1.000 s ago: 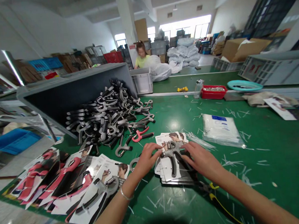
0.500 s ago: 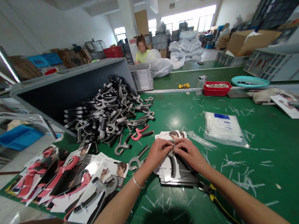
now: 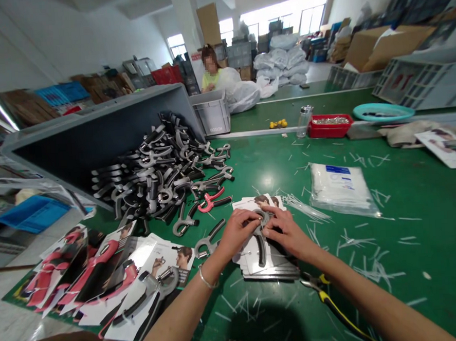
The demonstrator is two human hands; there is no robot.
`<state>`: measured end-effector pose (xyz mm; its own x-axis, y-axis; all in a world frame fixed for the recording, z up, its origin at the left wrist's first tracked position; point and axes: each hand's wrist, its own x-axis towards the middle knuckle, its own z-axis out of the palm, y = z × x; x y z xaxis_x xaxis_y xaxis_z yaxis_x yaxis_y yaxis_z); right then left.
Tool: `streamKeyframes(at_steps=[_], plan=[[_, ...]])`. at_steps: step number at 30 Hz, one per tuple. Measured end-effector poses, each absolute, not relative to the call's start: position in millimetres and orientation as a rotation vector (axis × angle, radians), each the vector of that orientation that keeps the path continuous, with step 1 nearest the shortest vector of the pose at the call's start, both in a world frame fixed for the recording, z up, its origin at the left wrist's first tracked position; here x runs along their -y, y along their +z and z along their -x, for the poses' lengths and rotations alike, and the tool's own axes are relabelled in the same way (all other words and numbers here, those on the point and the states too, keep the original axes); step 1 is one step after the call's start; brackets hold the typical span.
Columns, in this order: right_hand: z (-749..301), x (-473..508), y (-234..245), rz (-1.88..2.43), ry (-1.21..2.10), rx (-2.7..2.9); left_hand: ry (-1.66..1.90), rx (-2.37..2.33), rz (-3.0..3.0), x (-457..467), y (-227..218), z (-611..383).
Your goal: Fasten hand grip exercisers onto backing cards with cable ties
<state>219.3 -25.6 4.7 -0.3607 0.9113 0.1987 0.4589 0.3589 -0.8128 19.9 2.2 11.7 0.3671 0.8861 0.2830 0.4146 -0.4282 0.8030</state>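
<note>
My left hand is closed, its thumb and fingertips pinching the upper part of a grey and black hand grip strengthener. From the other side my right hand holds the same strengthener, forefinger over its curved top and thumb below. Beneath it lies a stack of printed cards. My fingers cover the spot between them, so any tie there cannot be made out. Another grey strengthener rests by my left wrist. Yellow-and-black cutting pliers lie under my right forearm.
A tilted grey crate spills piled strengtheners at left. Carded pink strengtheners lie front left. Loose white cable ties and a bag of ties are at right. Behind stands a red tray; a co-worker sits opposite.
My right forefinger has moved up over the strengthener's curved top, and my fingertips have come slightly apart. The strengthener stays on the cards. The whole view has shifted a little.
</note>
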Motion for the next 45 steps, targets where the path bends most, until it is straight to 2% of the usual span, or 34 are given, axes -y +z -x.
streamKeyframes(at_steps=[16,24,45], plan=[[-219,24,7,1.189,0.905,1.958,0.962,-1.078,-2.085,3,14,-19],[-213,19,6,1.224,0.900,1.889,0.751,-1.031,-1.946,-3,26,-6],[-225,20,5,1.123,0.946,2.016,0.922,-0.998,-1.862,-3,6,-15]])
